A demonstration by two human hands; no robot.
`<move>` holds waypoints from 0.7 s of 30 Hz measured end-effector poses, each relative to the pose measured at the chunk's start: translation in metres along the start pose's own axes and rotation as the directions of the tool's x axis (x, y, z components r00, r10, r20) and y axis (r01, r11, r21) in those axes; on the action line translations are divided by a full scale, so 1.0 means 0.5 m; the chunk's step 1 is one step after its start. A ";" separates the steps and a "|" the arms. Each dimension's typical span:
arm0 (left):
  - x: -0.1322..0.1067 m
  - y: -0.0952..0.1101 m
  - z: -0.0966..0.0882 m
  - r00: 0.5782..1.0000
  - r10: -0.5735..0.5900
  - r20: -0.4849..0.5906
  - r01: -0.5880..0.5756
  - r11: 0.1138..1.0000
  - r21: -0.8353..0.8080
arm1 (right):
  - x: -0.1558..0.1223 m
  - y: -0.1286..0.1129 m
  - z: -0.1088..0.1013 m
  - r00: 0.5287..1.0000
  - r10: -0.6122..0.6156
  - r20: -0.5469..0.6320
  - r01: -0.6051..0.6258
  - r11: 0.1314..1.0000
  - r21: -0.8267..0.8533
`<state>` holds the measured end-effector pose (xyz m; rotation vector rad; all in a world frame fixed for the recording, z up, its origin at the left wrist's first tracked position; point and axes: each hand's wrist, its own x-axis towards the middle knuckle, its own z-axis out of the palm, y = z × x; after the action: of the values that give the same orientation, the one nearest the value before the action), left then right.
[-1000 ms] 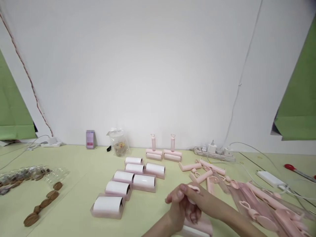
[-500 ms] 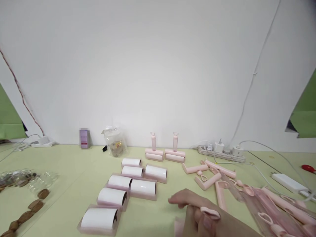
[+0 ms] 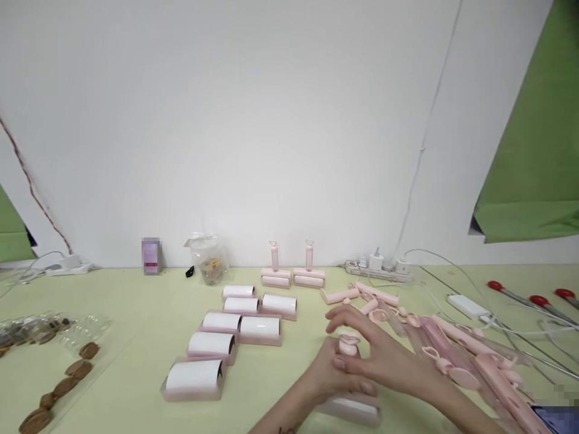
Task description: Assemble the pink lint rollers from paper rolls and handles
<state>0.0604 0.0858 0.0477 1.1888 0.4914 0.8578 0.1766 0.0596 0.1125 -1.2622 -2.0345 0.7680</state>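
My left hand [image 3: 322,369] is closed, its fingers wrapped round what appears to be the handle of a lint roller, mostly hidden by the hand. The pink and white head of this lint roller [image 3: 353,410] shows below my hands, near the bottom edge. From the right, my right hand [image 3: 377,352] curves over, its thumb and fingers closed around a small pink end cap with a loop [image 3: 348,343]. That cap sits at the top of my left fist. Whether it is joined to the handle is hidden.
White sticky rolls in pink covers [image 3: 210,345] stand left of my hands. Two assembled lint rollers [image 3: 309,276] stand by the wall. Loose pink handle parts [image 3: 452,337] lie at right, among cables and a white adapter [image 3: 468,306]. Walnuts [image 3: 78,369] line the left.
My left hand has come into view and grips under the pink cap. My right hand has turned over the cap. The view has swung to the right.
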 end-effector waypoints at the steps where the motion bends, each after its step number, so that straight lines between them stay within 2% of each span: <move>1: 0.002 0.011 -0.004 0.996 0.008 0.094 -0.014 0.998 0.059 | -0.007 0.004 -0.007 0.999 -0.050 -0.003 0.049 0.996 -0.077; 2: 0.005 0.022 -0.009 0.985 0.011 0.175 -0.031 0.993 0.116 | -0.011 0.009 -0.014 0.997 -0.083 0.004 0.083 0.987 -0.141; 3: 0.008 0.035 -0.015 0.981 0.021 0.193 -0.052 0.986 0.159 | -0.011 0.014 -0.022 0.994 -0.105 0.004 0.104 0.976 -0.190; 4: 0.010 0.051 -0.022 0.989 0.064 0.135 -0.087 0.980 0.178 | -0.006 0.017 -0.031 0.992 -0.122 -0.009 0.118 0.968 -0.221; 5: 0.010 0.072 -0.029 0.989 0.149 0.015 -0.149 0.972 0.183 | 0.004 0.018 -0.042 0.990 -0.140 -0.035 0.128 0.964 -0.235; 6: 0.006 0.098 -0.037 0.950 0.274 -0.152 -0.244 0.951 0.188 | 0.021 0.015 -0.054 0.984 -0.159 -0.077 0.137 0.962 -0.234; 7: -0.004 0.129 -0.044 0.854 0.407 -0.323 -0.356 0.911 0.206 | 0.042 0.010 -0.067 0.976 -0.179 -0.128 0.147 0.963 -0.225; 8: -0.019 0.163 -0.051 0.716 0.525 -0.461 -0.471 0.850 0.237 | 0.069 0.001 -0.080 0.961 -0.202 -0.186 0.161 0.963 -0.215; 9: -0.040 0.199 -0.056 0.597 0.614 -0.517 -0.559 0.780 0.281 | 0.101 -0.009 -0.091 0.942 -0.231 -0.242 0.180 0.960 -0.215; 11: -0.096 0.268 -0.064 0.423 0.740 -0.523 -0.651 0.650 0.393 | 0.173 -0.026 -0.103 0.916 -0.284 -0.284 0.221 0.947 -0.235; 12: -0.126 0.298 -0.066 0.345 0.792 -0.504 -0.684 0.580 0.443 | 0.212 -0.031 -0.102 0.917 -0.301 -0.261 0.243 0.941 -0.235; 14: -0.184 0.340 -0.066 0.151 0.841 -0.520 -0.750 0.440 0.493 | 0.289 -0.031 -0.083 0.923 -0.302 -0.237 0.250 0.941 -0.228; 15: -0.208 0.354 -0.065 0.077 0.847 -0.525 -0.777 0.381 0.501 | 0.325 -0.026 -0.066 0.929 -0.299 -0.219 0.251 0.942 -0.221; 16: -0.228 0.362 -0.063 0.024 0.843 -0.537 -0.798 0.340 0.498 | 0.356 -0.019 -0.047 0.934 -0.291 -0.207 0.247 0.945 -0.213; 17: -0.244 0.368 -0.060 -0.002 0.837 -0.548 -0.815 0.316 0.486 | 0.383 -0.010 -0.025 0.940 -0.279 -0.197 0.239 0.950 -0.201; 18: -0.257 0.372 -0.057 -0.008 0.829 -0.559 -0.827 0.309 0.470 | 0.406 0.000 -0.003 0.946 -0.263 -0.190 0.228 0.956 -0.187; 21: -0.277 0.377 -0.049 0.030 0.809 -0.588 -0.847 0.333 0.415 | 0.447 0.028 0.053 0.957 -0.225 -0.185 0.206 0.972 -0.113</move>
<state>-0.1007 0.0138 0.2032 0.9545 0.3291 2.5098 0.0854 0.2651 0.1289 -1.0947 -2.0214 0.4340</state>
